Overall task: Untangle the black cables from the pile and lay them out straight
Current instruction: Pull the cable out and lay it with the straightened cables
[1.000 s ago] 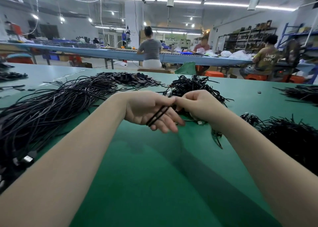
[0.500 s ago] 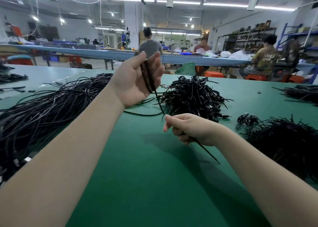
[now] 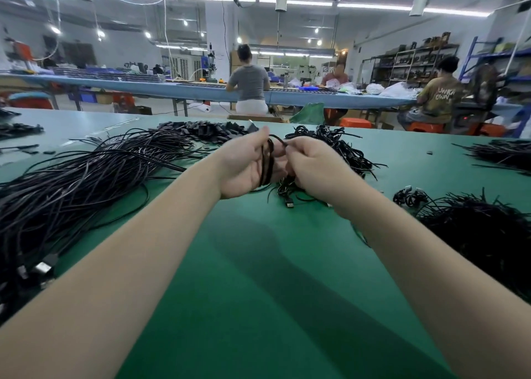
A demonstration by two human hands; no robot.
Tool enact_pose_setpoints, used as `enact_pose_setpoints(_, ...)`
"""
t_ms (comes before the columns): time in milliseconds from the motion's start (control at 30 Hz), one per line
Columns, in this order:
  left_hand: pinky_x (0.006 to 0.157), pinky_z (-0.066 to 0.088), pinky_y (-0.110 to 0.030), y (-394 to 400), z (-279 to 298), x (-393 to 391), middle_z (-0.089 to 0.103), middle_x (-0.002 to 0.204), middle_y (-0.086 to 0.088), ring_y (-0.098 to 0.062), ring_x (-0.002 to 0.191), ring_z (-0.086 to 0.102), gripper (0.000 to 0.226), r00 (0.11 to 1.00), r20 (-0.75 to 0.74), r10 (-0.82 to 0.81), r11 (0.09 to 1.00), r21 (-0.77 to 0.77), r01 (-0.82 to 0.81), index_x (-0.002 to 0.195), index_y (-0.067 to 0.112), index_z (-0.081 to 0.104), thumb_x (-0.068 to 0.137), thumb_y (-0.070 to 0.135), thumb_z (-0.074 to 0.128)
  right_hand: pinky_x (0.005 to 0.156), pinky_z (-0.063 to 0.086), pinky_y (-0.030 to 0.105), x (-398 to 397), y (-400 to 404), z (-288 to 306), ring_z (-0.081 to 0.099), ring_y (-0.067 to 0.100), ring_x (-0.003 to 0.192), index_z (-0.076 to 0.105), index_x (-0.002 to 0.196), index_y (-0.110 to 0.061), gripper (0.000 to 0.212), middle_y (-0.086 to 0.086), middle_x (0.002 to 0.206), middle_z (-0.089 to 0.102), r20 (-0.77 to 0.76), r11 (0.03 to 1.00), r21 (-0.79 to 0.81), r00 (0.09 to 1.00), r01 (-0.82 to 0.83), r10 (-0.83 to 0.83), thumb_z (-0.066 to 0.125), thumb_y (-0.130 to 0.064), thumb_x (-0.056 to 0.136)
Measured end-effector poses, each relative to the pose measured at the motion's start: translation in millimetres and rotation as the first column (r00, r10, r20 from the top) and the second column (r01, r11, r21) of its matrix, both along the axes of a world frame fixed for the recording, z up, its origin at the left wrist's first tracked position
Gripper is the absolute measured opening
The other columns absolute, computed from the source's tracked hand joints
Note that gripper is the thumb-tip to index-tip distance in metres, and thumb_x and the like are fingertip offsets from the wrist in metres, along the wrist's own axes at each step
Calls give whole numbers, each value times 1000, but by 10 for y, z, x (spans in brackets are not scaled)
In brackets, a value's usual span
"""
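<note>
My left hand (image 3: 244, 166) holds a looped black cable (image 3: 267, 163) across its palm, thumb and fingers curled around the loops. My right hand (image 3: 313, 163) meets it from the right and pinches the same cable near the top of the loop. Both hands hover just above the green table (image 3: 258, 263), in front of a tangled pile of black cables (image 3: 339, 146). A loose cable end with a metal plug (image 3: 289, 204) hangs onto the table below the hands. A large spread of straightened black cables (image 3: 86, 177) lies to the left.
Another dense heap of black cables (image 3: 482, 229) lies at the right, with a small coil (image 3: 408, 197) beside it. Flat black pieces (image 3: 201, 130) are piled at the back. More cables (image 3: 505, 154) lie far right. People sit at a long bench (image 3: 316, 97) behind.
My left hand has come down from its raised position with the cable. My right hand moved up and forward from the table to join it at the loop.
</note>
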State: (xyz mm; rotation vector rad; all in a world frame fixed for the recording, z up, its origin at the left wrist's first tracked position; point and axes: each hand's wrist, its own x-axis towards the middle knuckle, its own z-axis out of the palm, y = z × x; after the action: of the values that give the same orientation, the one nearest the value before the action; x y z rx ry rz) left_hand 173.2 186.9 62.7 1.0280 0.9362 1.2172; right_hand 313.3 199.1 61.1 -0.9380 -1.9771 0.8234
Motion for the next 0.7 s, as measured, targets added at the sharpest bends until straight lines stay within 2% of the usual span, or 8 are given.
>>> enact_pose_setpoints(67,91,50,-31,6,50,-39,71,95,-11,-16,82,69,53,991,122,60,995,67,-69,104,4,64,105,40,25,45,37,21,-39,-40,-109,48,8,44,66,89,-16,29,-8,57,55,26,997,-43,997,-71,72,41,-23,101)
enact_pose_setpoints(133,85,53,-28,-5,86,-57,72,99,-8,-16,90,69,50,972,225,68,990,108,-94,103,7,64,105,39,25,51,45,24,-54,-61,-229,54,11,45,67,82,-20,33,-8,55,58,19,964,-198,983,-177,185,43,-32,101)
enact_pose_setpoints(200,68,56,-23,-32,97,-53,69,77,1,-11,73,68,43,953,301,41,991,110,-78,91,14,62,104,37,29,59,49,25,-48,-47,-339,61,12,52,68,78,-20,38,-6,59,64,-18,924,-317,976,-212,218,45,-43,99)
enact_pose_setpoints(333,47,36,-16,-20,54,-43,36,53,13,-2,45,39,33,939,343,-26,999,52,9,74,21,48,102,31,34,75,49,27,3,68,-479,68,12,80,70,90,-24,33,-5,92,74,-83,886,-410,977,-215,199,50,-49,94)
enact_pose_setpoints(400,45,28,-16,-7,9,-46,30,51,12,-2,41,31,30,937,343,-60,998,42,48,70,21,45,97,22,34,76,52,29,25,102,-471,69,16,87,67,99,-21,22,-2,102,73,-289,770,-547,937,-328,194,51,-37,97)
enact_pose_setpoints(467,45,26,-16,4,-54,-34,28,51,12,-2,41,28,30,936,336,-107,994,33,102,69,22,45,97,21,35,73,55,30,36,116,-446,71,19,84,65,100,-15,19,1,94,73,-442,659,-636,890,-402,116,51,-28,98)
enact_pose_setpoints(567,50,40,-17,17,-146,12,39,56,11,-4,48,42,32,949,269,-162,986,0,168,74,21,46,102,30,33,67,57,28,27,133,-499,70,17,69,63,88,-13,14,1,70,66,-433,667,-664,901,-338,25,60,-25,93)
enact_pose_setpoints(700,68,57,-26,10,-165,-24,67,73,-1,-16,74,69,35,990,89,-109,991,-72,116,81,13,58,101,33,39,59,57,26,31,163,-580,65,14,57,60,80,-13,16,-2,57,60,-438,671,-678,898,-299,-43,56,-19,95)
